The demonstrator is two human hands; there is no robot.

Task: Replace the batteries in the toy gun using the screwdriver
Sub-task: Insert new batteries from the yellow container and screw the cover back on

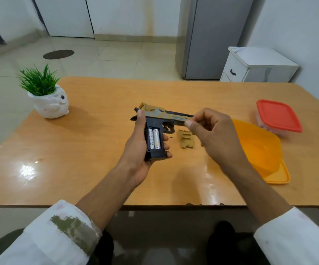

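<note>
Since the toy gun [160, 119] is held above the bench [97, 150] with its grip compartment uncovered, tilting it could spill the two batteries [154, 138] | left hand [137, 150] fingers wrap the grip, right hand [212, 131] fingers pinch the barrel end | tan cover [187, 139] lies loose on the bench beside it, easily knocked | gun: black frame, tan camouflage slide.
</note>
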